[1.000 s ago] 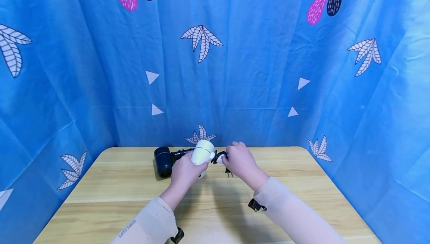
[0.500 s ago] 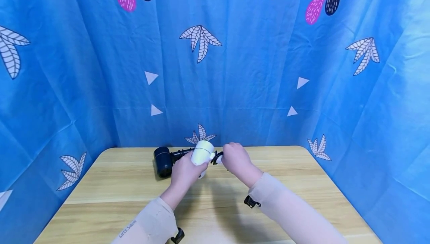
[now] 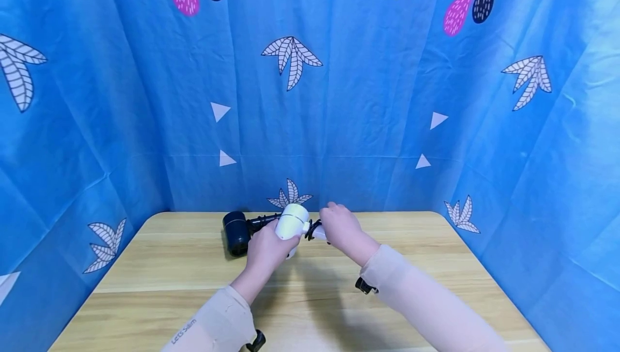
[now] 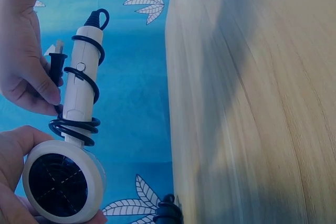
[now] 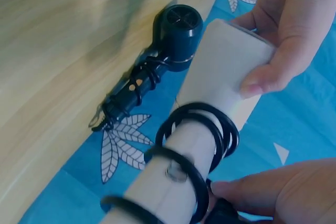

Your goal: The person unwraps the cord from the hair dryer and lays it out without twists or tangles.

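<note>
A white hair dryer (image 3: pixel 291 222) is held above the table; its black cord (image 4: pixel 73 129) winds in loops round the white handle (image 4: pixel 81 85). My left hand (image 3: pixel 266 247) grips the dryer's round head, thumb on one side, as the right wrist view also shows (image 5: pixel 286 32). Beside the handle, my right hand (image 3: pixel 345 231) pinches the black cord near its plug (image 4: pixel 56 66) between thumb and fingers. A black hair dryer (image 3: pixel 236 233), cord wrapped round its handle, lies on the table just left of my left hand.
The wooden table (image 3: pixel 194 271) extends in front of me, its far edge against a blue patterned curtain (image 3: pixel 358 126). The curtain also hangs along both sides. The black dryer lies close to the far edge.
My right hand has shifted slightly left along the white dryer's handle; the plug that hung below it a second ago is hidden in the head view. My left hand has stayed in place.
</note>
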{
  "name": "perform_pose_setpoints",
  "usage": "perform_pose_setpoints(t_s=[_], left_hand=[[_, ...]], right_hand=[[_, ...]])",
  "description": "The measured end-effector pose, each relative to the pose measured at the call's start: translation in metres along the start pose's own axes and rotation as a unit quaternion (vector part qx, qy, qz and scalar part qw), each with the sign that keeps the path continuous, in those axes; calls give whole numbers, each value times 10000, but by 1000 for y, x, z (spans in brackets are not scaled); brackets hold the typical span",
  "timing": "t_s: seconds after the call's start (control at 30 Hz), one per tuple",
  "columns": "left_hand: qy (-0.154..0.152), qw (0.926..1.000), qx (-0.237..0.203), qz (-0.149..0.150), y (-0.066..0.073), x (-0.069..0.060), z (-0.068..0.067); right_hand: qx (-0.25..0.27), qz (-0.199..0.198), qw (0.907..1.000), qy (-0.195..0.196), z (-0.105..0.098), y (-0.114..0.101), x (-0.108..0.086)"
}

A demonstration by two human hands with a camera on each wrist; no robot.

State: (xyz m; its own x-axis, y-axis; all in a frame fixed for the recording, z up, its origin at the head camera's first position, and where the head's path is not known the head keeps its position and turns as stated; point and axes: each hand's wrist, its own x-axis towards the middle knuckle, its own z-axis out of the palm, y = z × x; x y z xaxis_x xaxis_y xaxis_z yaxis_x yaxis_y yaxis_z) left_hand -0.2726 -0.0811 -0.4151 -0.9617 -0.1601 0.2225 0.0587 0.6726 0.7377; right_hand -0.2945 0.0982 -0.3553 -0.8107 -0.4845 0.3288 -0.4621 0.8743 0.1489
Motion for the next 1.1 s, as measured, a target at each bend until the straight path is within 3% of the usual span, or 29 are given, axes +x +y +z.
perform_pose_setpoints(t_s=[0.17, 0.27, 0.43, 0.6, 0.73, 0.87, 1.03, 1.1], left_hand=[[-29, 10000, 2, 33, 0, 0, -1], [-78, 9999, -41, 64, 0, -1, -1], [-157, 9997, -173, 62, 1, -2, -3], [-222, 9993, -297, -50, 0, -2, -3], [-250, 9991, -318, -99, -2, -2, -2], [-278, 9990, -323, -120, -2, -2, -3], [-320, 9983, -474, -144, -2, -3, -6], [-297, 9981, -518, -182, -3, -4, -9]], right_hand=[[30, -431, 9991, -55, -2, 10, 3], [227, -503, 9979, -332, -2, 21, 6], [1183, -683, 9860, -958, -1, 45, 13], [2568, -1164, 9511, -1263, 10, 71, 16], [3372, -1309, 9221, -1376, 26, 88, 17], [4084, -1110, 8927, -1551, 42, 97, 16], [4780, -620, 8623, -1553, 64, 98, 12], [5091, -452, 8452, -1564, 72, 96, 10]])
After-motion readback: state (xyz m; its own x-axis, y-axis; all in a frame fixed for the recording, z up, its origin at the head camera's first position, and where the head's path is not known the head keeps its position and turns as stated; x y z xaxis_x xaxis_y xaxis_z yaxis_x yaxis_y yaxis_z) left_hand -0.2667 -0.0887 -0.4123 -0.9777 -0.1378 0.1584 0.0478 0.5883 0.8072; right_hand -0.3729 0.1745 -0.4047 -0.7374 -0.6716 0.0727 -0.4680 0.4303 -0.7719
